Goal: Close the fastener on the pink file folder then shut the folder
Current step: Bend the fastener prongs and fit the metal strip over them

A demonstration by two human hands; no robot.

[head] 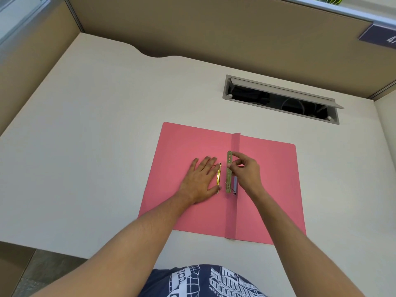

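The pink file folder (267,189) lies open flat on the white desk, its raised spine fold running down the middle. A gold-green metal fastener bar (229,174) lies along the spine. My right hand (246,172) pinches the bar's upper end between thumb and forefinger. A second, brass-coloured fastener strip (218,177) lies just left of it on the left flap. My left hand (199,181) rests flat on the left flap, fingers spread, its fingertips touching that strip.
The white desk (96,136) is walled by tan partition panels at the back and left. A grey cable slot (280,99) with an open lid sits behind the folder to the right. The desk's front edge is near my body.
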